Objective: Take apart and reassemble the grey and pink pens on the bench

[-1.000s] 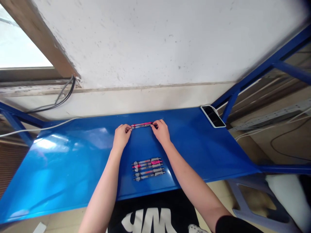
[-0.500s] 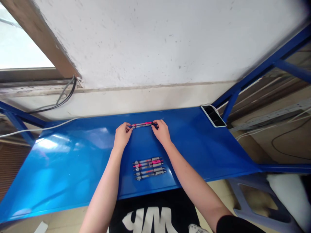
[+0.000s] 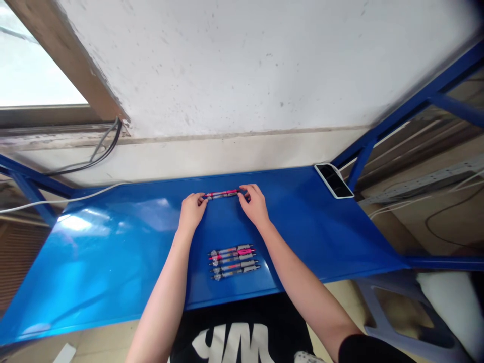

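Two hands pinching now: left hand, right hand closed on ends of pink-trimmed pens, far side of blue steel shelf; loose pen cluster untouched at 6 o'clock.

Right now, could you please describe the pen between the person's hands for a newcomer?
On the glossy blue shelf, near its far edge, the left hand and right hand hold a pink-trimmed pen. Unlike the pens grouped nearer the body, it lies between the hands.
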`<state>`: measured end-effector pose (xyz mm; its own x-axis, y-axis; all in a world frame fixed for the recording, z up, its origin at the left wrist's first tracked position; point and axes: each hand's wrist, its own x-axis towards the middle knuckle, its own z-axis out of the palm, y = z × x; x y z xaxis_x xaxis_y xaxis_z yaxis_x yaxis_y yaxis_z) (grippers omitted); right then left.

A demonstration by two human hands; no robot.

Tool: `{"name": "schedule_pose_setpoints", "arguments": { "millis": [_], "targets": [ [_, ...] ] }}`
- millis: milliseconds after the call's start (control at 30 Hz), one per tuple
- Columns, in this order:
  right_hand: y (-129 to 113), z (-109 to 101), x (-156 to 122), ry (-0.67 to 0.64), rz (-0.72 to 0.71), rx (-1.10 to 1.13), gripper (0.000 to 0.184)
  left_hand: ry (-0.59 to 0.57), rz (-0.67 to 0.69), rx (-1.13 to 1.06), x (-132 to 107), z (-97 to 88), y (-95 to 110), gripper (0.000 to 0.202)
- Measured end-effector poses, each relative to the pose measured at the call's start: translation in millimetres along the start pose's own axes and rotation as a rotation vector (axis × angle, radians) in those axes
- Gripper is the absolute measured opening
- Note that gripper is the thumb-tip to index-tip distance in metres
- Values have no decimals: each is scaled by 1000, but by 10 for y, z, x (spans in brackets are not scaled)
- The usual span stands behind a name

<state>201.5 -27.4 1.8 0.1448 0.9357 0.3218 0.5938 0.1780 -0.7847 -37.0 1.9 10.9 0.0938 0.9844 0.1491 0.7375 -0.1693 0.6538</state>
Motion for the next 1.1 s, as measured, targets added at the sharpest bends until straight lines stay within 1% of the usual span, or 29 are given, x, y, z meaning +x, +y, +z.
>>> {"name": "schedule_pose_setpoints", "arguments": {
  "millis": [33, 100, 200, 267, 333, 400, 467, 500, 600, 700, 767, 833, 900, 967, 1033, 1100],
  "targets": [
    [-29, -22, -8, -19, -14, 28, 26, -4, -3, 0, 0, -2, 2, 25],
    [-90, -54, -29, -135, -22, 100, 22, -11, -6, -2, -2, -9, 7, 25],
    [-195, -83, -76, -438, 25, 174, 16, -10, 10, -5, -8, -18, 16, 30],
    [-275, -108, -111, -590, 10, 152, 17, 0, 21, -8, -11, -21, 21, 31],
    [-363, -150, -146, -662, -32, 77, 29, 16, 23, -11, -15, -22, 24, 29],
    [-449, -198, -182, -786, -58, 48, 46, 26, 19, -10, -18, -20, 27, 25],
    [-526, -229, -220, -923, -77, 64, 54, 29, 18, -7, -22, -19, 28, 24],
    [-558, -233, -240, -967, -88, 57, 55, 30, 18, -6, -24, -19, 29, 23],
    [-617, -203, -297, -1008, -109, -26, 51, 34, 19, -10, -30, -18, 34, 24],
    [-630, -162, -330, -965, -129, -91, 47, 41, 24, -5, -34, -13, 39, 24],
    [-629, -160, -337, -948, -139, -89, 45, 47, 28, 7, -35, -8, 41, 24],
    [-638, -175, -341, -971, -140, -69, 48, 48, 27, 20, -33, -2, 41, 24],
    [-661, -185, -355, -993, -137, -65, 56, 41, 26, 32, -32, 2, 39, 25],
    [-691, -176, -381, -991, -150, -78, 60, 30, 34, 40, -31, 4, 37, 25],
    [-713, -151, -406, -972, -165, -75, 56, 25, 45, 46, -32, 4, 35, 25],
    [-714, -127, -413, -952, -164, -39, 45, 26, 51, 50, -34, 4, 32, 24]
  ]
}}
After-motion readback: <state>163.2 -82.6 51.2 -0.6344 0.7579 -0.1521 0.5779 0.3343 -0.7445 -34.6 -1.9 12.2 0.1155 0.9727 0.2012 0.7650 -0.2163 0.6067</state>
